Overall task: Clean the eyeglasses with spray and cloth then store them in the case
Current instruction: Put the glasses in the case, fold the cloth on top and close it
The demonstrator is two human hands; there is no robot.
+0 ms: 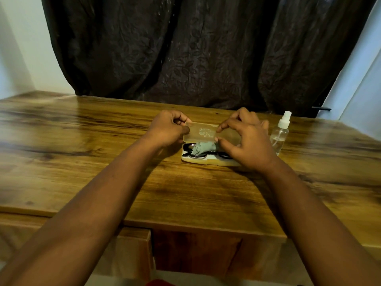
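Head view: case is seen on the wooden tabletop, base flat, translucent lid raised partway and tilted toward the camera. Lid is held at both ends. Left hand is curled at the lid's left end, fingers wrapped over the top corner, thumb on the near face. Right hand covers the lid's right end, index finger laid across the lid's upper edge, thumb pressed on the lower edge; the remaining fingers are curled behind and cannot be read in detail.

Eyeglasses with a black frame are lying inside the case base, only partly visible under the lid and the right hand. Pale green cloth is bunched on top of the eyeglasses, inside the case, touching the frame.

Clear spray bottle with a white nozzle is standing upright on the tabletop just beside the case, to the right, behind the right hand. No contact with either hand is visible.

Dark curtain is hung behind the tabletop's far edge; pale walls are visible at both sides. Both forearms are bare and extended over the near tabletop edge.
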